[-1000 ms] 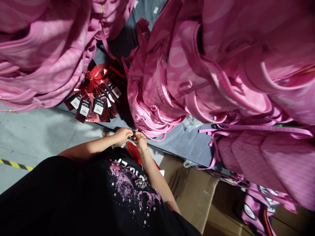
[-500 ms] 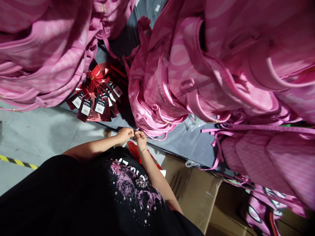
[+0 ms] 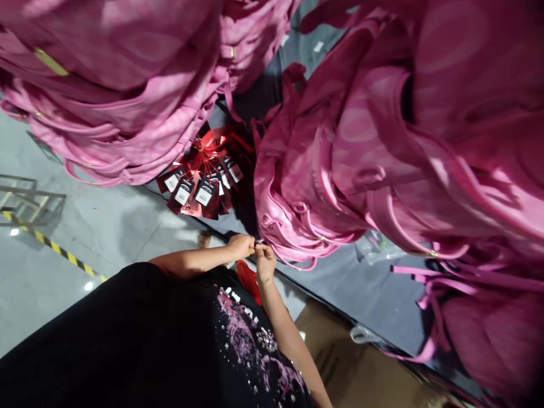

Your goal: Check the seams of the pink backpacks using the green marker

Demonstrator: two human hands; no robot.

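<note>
My left hand and my right hand meet at the table's near edge, both closed in a pinch on something small between them that I cannot make out. Just beyond them hang the straps of a pink backpack at the bottom of a tall pile. A red hang tag dangles below my right wrist. A bundle of red hang tags with white labels lies on the dark table cover between the two piles.
Stacks of pink backpacks rise on the left and right. A dark table cover lies under them. A cardboard box stands at my right. The grey floor has a yellow-black stripe.
The view has swung right and tilted, showing more floor at the left. My hands stay pinched together at the same spot by the backpack straps.
</note>
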